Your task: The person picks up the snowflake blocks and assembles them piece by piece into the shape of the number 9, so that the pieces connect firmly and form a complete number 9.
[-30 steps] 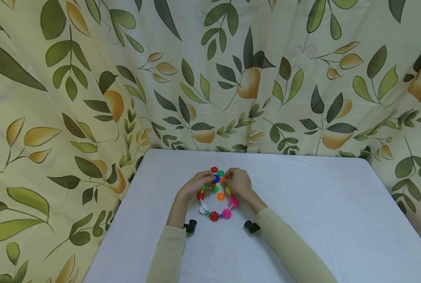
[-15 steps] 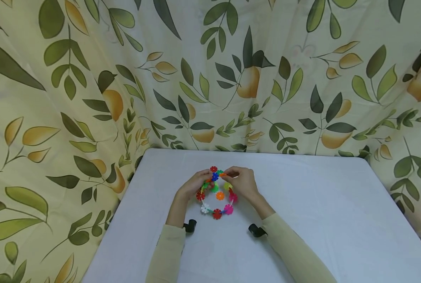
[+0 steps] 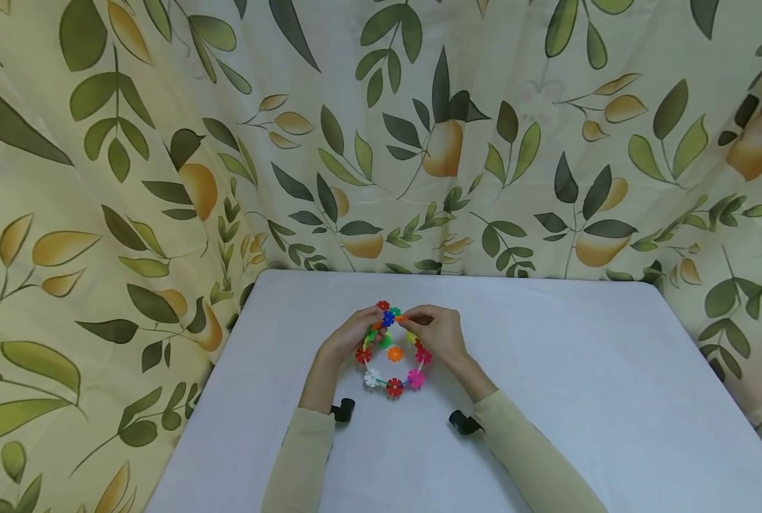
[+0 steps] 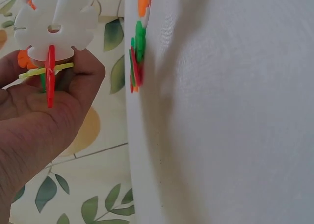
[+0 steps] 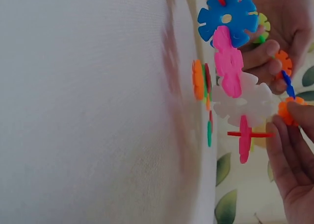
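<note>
A chain of flower-shaped interlocking plastic discs, bent into a loop, hangs between both hands in the head view; a red disc (image 3: pixel 394 387) and a white disc (image 3: pixel 372 377) show at its near side. My left hand (image 3: pixel 349 333) grips the loop's upper left part with curled fingers. My right hand (image 3: pixel 441 333) pinches an orange disc (image 5: pixel 289 110) between thumb and fingers. That disc meets a dark blue disc (image 5: pixel 288 84), which leads to another orange disc (image 5: pixel 283 62) by the left fingers. In the left wrist view, a white disc (image 4: pixel 34 25) covers part of the left hand.
Loose discs lie on the white table (image 3: pixel 547 370), among them an orange disc (image 3: pixel 395 353) seen through the loop and a red disc (image 3: pixel 383 305) beyond the hands. A leaf-patterned curtain (image 3: pixel 509 142) hangs behind and to the left.
My right hand has shifted slightly right, and the orange disc in its pinch now appears edge-on. The loop's near side has swung a little to the right. My left hand has barely moved.
</note>
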Available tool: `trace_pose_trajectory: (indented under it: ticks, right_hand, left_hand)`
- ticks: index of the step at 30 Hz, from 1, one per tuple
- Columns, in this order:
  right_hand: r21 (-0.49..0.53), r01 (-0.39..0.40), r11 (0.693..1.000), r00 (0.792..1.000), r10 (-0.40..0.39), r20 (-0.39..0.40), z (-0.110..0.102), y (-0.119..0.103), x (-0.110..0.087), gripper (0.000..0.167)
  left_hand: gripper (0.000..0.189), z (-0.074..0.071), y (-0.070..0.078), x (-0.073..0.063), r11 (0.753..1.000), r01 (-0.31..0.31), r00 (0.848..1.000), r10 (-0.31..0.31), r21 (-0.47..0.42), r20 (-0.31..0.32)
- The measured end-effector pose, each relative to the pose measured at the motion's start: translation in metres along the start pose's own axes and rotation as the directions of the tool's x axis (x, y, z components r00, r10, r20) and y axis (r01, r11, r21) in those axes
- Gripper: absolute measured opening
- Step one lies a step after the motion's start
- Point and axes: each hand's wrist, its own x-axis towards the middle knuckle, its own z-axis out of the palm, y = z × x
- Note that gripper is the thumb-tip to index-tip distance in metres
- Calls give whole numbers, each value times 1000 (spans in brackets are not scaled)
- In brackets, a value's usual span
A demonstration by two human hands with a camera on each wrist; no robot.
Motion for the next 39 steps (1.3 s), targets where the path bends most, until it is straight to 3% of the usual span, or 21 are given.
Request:
trace_pose_trajectory:
  ticks: [15,28,36,39]
  right_hand:
    - [-72,110,991,994,-111,-14,-5,-4,0,5]
    - [-78,140,987,990,-142,-10,-4,-1,-1,4]
    - [-138,218,966,975,-220,-4,-3,-3,-4,4]
    - [-119,211,970,977,-215,-17,-3,-2,-4,5]
  left_hand:
    - [24,8,3,-2,999,-13,1000,14,46,-28]
    - [23,13,2,-1,997,-3,1000,5,82,-22]
    - [23,20,-1,1,988,-57,998,60,142,-19]
    - [23,20,-1,1,989,-56,998,59,138,-16]
